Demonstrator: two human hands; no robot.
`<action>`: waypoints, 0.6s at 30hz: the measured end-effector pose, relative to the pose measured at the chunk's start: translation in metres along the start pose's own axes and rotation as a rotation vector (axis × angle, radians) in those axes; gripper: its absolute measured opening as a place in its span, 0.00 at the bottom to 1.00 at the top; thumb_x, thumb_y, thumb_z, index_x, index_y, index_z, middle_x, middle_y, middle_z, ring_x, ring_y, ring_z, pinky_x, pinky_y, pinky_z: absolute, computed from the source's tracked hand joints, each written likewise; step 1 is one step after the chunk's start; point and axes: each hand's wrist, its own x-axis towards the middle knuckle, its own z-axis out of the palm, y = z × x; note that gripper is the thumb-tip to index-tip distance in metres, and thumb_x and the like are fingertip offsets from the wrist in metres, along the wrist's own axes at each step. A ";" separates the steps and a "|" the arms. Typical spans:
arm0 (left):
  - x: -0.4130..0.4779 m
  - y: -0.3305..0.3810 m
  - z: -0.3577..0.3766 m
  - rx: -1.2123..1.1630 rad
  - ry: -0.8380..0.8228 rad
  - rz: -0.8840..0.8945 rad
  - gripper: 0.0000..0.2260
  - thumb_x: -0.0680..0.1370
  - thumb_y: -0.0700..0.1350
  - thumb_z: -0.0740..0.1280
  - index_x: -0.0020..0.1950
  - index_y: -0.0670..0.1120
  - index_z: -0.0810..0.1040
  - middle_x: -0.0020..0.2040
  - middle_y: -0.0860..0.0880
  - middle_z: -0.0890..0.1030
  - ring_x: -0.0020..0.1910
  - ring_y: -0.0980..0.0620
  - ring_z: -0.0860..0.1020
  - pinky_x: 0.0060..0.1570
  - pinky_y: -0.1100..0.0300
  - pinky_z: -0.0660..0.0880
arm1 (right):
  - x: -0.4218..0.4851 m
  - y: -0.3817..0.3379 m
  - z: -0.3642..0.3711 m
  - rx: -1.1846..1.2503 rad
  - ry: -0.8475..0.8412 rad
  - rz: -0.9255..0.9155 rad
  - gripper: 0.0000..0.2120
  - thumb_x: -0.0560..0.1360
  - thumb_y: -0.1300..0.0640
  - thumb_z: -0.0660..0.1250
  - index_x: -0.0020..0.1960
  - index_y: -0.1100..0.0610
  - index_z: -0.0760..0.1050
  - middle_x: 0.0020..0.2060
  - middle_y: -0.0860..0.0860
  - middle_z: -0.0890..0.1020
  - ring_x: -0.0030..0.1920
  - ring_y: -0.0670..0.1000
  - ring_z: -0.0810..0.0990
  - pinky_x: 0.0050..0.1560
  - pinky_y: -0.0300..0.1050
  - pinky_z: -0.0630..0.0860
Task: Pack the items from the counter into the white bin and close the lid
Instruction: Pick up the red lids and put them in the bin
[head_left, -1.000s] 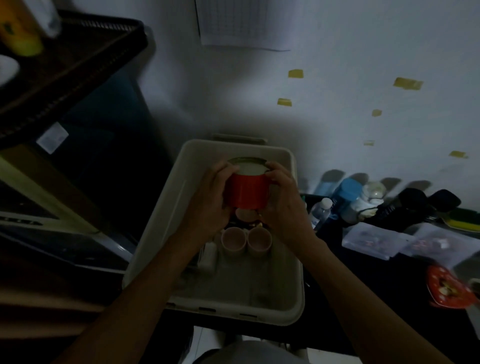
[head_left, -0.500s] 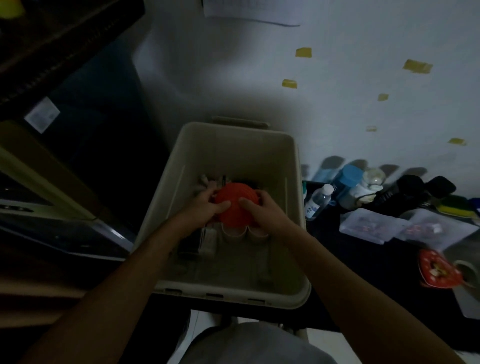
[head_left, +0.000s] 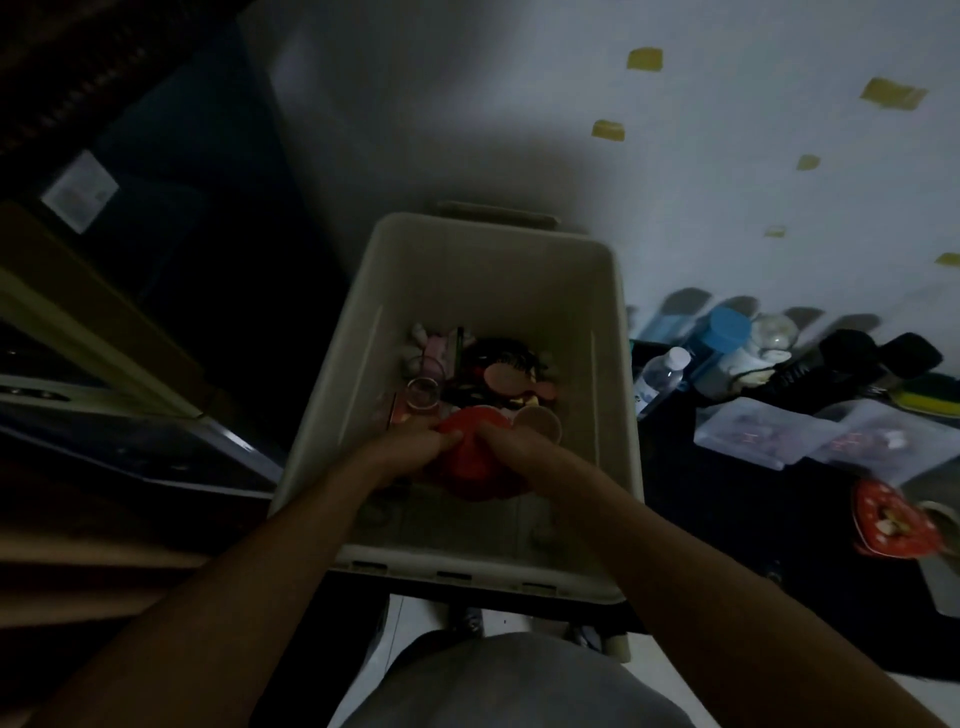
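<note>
Seating the red container (head_left: 467, 465) low in the white bin (head_left: 615, 364), toward its near wall: left hand (head_left: 405, 449) grips its left side, right hand (head_left: 514, 449) its right. Unpacked items lie on the counter (head_left: 717, 499) to the right, nearest the right hand.

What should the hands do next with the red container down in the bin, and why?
Probably let go of it. The left hand and right hand both grip the red container, which looks seated low in the white bin among other items, while the small bottle and more things wait on the counter.
</note>
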 end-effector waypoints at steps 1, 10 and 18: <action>0.001 -0.003 0.000 0.049 -0.001 0.006 0.14 0.81 0.50 0.64 0.65 0.48 0.75 0.60 0.45 0.79 0.54 0.46 0.79 0.54 0.48 0.79 | 0.000 0.001 0.003 -0.017 0.006 0.019 0.26 0.81 0.46 0.56 0.74 0.57 0.61 0.67 0.61 0.72 0.64 0.59 0.73 0.52 0.44 0.70; 0.000 -0.006 0.001 0.295 0.001 0.156 0.09 0.78 0.51 0.68 0.56 0.52 0.75 0.45 0.55 0.78 0.45 0.58 0.78 0.37 0.69 0.71 | 0.010 0.011 0.012 -0.032 0.003 0.095 0.28 0.79 0.42 0.57 0.72 0.58 0.66 0.64 0.60 0.74 0.61 0.57 0.75 0.57 0.45 0.71; 0.009 -0.015 0.003 0.454 -0.134 0.068 0.06 0.79 0.46 0.67 0.54 0.48 0.77 0.51 0.48 0.81 0.48 0.52 0.80 0.44 0.61 0.76 | -0.008 0.022 0.004 0.117 -0.193 0.087 0.19 0.79 0.51 0.63 0.66 0.59 0.73 0.65 0.58 0.76 0.61 0.57 0.78 0.46 0.43 0.75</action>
